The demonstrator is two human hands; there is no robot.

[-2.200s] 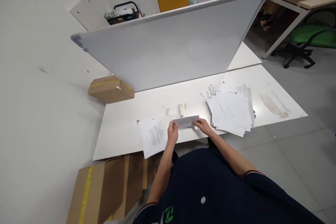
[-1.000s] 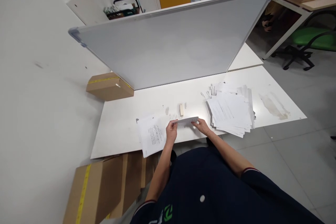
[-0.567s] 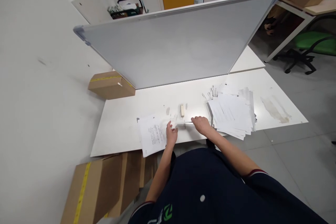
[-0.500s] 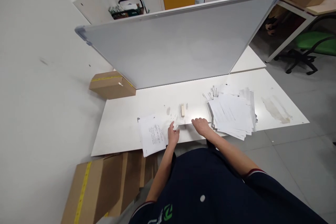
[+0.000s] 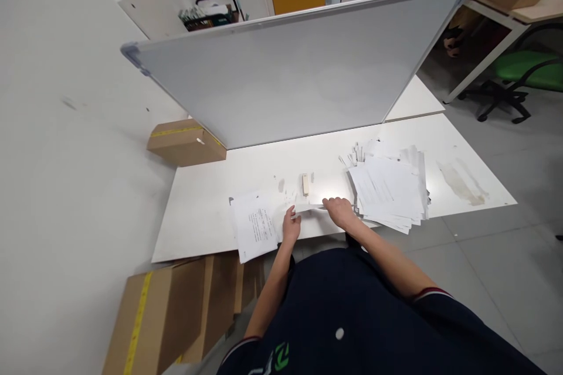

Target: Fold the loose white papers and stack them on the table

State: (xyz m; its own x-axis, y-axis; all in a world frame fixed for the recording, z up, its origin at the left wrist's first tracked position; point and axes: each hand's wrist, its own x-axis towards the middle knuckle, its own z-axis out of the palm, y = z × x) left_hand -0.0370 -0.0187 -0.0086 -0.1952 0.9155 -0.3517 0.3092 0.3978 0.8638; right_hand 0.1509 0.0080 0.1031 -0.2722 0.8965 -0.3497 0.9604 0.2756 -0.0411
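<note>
A folded white paper [image 5: 310,208] lies on the white table [image 5: 206,217] near its front edge. My left hand [image 5: 291,225] rests on the paper's left end, fingers curled down on it. My right hand [image 5: 341,211] presses flat on its right end. A printed sheet [image 5: 255,228] lies just left of my left hand. A thick, untidy stack of papers [image 5: 389,187] sits just right of my right hand. A small beige block [image 5: 305,184] lies beyond the folded paper.
A large whiteboard [image 5: 299,70] stands tilted across the back of the table. Cardboard boxes [image 5: 185,142] [image 5: 176,310] lie on the floor at the left. A green office chair [image 5: 523,70] and a desk [image 5: 497,6] stand at the far right. A stain [image 5: 460,179] marks the table's right end.
The folded paper was held up between both hands; it now lies flat on the table, with both hands pressing on it.
</note>
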